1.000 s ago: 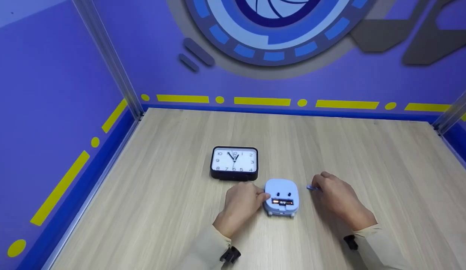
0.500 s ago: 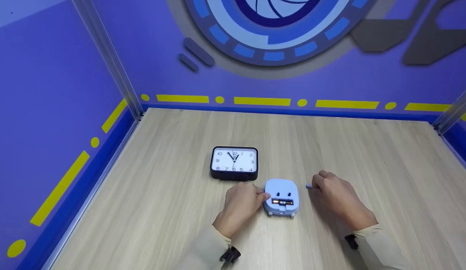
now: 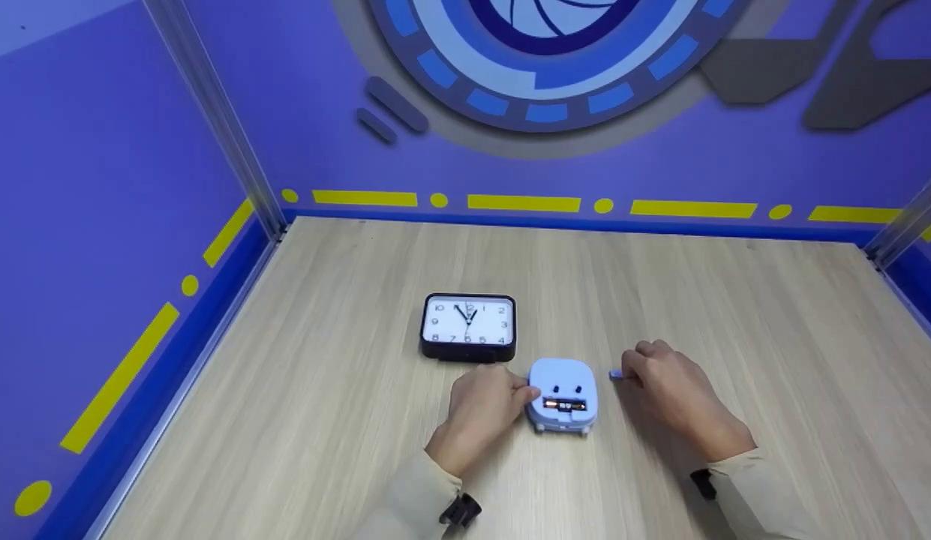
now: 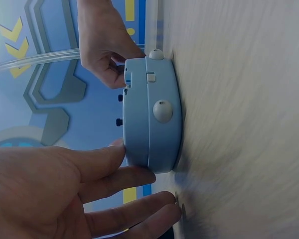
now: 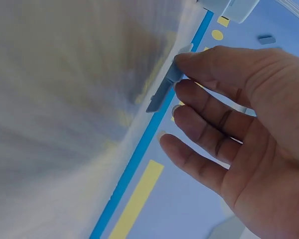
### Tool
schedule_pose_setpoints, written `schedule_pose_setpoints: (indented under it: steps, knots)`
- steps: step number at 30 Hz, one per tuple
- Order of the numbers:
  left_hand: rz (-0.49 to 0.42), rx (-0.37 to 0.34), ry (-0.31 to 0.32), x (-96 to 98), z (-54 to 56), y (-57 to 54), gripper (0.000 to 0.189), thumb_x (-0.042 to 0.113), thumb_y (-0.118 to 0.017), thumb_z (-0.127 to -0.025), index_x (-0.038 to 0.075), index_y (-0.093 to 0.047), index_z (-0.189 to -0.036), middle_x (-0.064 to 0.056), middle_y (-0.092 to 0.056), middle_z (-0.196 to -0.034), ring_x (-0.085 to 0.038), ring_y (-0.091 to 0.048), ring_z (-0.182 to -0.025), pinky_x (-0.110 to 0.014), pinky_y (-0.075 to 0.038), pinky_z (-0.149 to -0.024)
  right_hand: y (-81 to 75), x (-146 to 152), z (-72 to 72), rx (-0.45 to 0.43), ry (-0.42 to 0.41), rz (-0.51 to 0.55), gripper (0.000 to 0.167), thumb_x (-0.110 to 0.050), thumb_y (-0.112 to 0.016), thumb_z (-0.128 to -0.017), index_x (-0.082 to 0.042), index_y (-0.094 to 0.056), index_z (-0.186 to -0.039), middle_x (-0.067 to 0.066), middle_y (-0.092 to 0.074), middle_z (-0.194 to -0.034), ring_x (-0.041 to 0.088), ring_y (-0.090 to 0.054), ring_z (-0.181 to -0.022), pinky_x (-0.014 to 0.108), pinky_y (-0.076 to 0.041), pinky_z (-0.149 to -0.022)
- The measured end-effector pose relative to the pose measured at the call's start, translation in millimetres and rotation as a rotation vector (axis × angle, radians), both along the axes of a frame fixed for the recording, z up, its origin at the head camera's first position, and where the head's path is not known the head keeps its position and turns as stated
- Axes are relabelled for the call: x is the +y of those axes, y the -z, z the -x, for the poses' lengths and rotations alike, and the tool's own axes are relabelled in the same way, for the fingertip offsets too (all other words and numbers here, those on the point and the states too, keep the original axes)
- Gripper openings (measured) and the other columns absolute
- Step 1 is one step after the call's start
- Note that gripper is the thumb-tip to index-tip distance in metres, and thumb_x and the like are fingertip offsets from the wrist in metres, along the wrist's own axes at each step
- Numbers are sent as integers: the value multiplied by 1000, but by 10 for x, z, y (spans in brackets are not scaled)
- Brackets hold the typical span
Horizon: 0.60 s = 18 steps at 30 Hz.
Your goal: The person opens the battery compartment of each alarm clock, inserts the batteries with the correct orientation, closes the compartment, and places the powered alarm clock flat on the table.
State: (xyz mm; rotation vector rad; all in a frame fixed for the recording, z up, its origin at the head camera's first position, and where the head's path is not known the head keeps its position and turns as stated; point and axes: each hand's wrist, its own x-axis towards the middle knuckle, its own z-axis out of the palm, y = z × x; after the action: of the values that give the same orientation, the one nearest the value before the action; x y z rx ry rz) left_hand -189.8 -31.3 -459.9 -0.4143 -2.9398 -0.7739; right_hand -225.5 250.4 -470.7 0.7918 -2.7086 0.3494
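A light blue alarm clock [image 3: 561,375] lies on its front, its face hidden, with two black knobs on its back. Its battery compartment is uncovered, and a battery [image 3: 564,405] sits inside. My left hand [image 3: 482,401] grips the clock's left side, thumb on the back and index finger against the side, as the left wrist view shows. To the clock's right, my right hand [image 3: 671,386] pinches a small blue battery cover [image 5: 164,89] between thumb and index finger. The cover is held apart from the clock, tilted in the right wrist view.
A black rectangular clock [image 3: 468,327] with a white dial lies just behind my left hand. The wooden table [image 3: 345,300] ends at a blue back wall [image 3: 315,135] and a blue left wall [image 3: 97,225].
My right hand shifts very slightly left, and the battery cover turns a little between its fingers. The left hand and both clocks stay where they were.
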Motion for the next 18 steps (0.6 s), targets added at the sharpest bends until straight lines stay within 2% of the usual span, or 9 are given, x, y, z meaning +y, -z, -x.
schedule_pose_setpoints:
  steps: [7,12,15,18]
  knots:
    - [-15,-26,0,7,13,-4,15,34,-79,-97,24,-88,-91,11,-70,-74,-9,-51,-61,-33,-43,-54,-37,-28,-26,9,-3,-14,30,12,-77,-86,-11,-59,-77,-3,-47,-74,18,-46,-69,36,-43,-57]
    - [-29,-33,2,0,15,4,13,33,-79,-97,24,-88,-93,11,-74,-79,-8,-54,-62,-32,-44,-55,-84,-65,-53,29,-10,-31,33,17,-75,-83,-11,-58,-77,-4,-44,-73,17,-45,-70,35,-41,-58]
    - [-25,-26,-2,-7,12,3,12,33,-80,-96,25,-88,-94,11,-76,-83,-8,-57,-64,-33,-45,-56,-113,-103,-70,71,-26,-42,36,19,-76,-78,-10,-56,-76,-3,-43,-72,17,-45,-69,35,-41,-58]
    - [-18,-22,-8,-6,9,-2,11,33,-80,-96,26,-88,-92,12,-75,-81,-8,-57,-64,-33,-45,-55,-146,-148,-97,119,-36,-55,37,17,-79,-76,-10,-54,-75,-2,-42,-71,17,-43,-67,36,-40,-57]
